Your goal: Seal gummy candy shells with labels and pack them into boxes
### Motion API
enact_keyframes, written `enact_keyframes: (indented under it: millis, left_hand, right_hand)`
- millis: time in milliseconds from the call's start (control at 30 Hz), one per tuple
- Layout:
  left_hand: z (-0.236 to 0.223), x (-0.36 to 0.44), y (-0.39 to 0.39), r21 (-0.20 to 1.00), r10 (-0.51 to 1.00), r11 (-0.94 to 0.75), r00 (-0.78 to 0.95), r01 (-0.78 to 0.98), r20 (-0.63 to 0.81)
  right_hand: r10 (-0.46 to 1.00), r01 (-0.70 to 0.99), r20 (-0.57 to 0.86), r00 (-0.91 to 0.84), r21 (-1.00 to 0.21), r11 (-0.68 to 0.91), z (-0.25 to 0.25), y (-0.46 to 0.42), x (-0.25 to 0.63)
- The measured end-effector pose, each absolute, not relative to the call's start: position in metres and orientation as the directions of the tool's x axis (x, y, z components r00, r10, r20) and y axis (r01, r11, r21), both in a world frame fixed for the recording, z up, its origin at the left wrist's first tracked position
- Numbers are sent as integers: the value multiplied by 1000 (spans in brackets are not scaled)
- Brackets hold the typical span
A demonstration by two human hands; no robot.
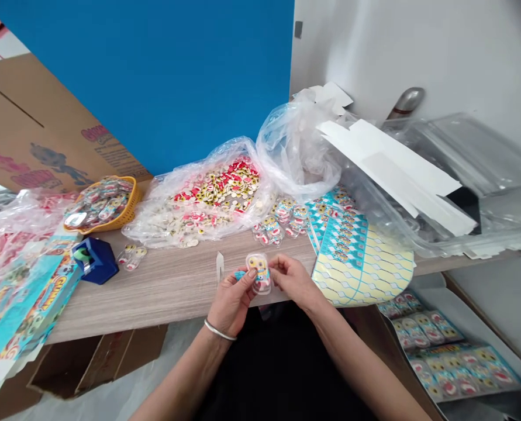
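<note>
Got both hands on one little clear blister pack [259,273] with candy inside. Left grip [231,301] is clenched on its side, with a small blue tab [240,275] poking out by the fingers, and right grip [293,282] pinches the other side. From that pack, a pile of filled packs [278,225] sits just behind on the bench [155,298], printed card sheets [361,269] are just right, a big plastic bag of candies [216,196] is farther back, and a blue tape dispenser [94,261] is well left.
</note>
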State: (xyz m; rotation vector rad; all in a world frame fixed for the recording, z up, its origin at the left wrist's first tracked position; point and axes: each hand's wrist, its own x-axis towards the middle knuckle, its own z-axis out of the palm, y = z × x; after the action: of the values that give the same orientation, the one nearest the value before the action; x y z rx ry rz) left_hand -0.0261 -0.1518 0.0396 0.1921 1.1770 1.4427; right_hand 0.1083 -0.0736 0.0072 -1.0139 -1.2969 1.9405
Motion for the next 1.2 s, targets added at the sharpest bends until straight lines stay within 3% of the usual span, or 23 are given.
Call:
enact_keyframes:
  millis: [100, 233, 433, 767, 967, 1200]
  left_hand:
    - [32, -21, -147, 761, 785, 191, -369, -619, -497]
    - [27, -19, -145, 797, 799, 240, -354, -554, -487]
    - [25, -32, -146, 824, 822, 212, -360, -526, -442]
    - [22, -26, -143, 675, 871, 205, -183, -709, -457]
    - [18, -30, -142, 675, 885, 188, -174, -714, -431]
    - [-3, -50, -149, 888, 893, 222, -281, -402, -351]
  right_hand:
    - [868, -49, -164, -469, -976, -211, 9, -77, 111]
    - [868, -15, -130, -480, -988, -156, 8, -81, 114]
    - [846, -103, -237, -478, -941, -322, 6, -75, 119]
    - [769, -249, -304, -563, -824, -509, 12, -88, 108]
    - [843, -139, -274, -463, -917, -375, 3, -91, 96]
    - [871, 84, -212, -443, -977, -195, -18, -83, 88]
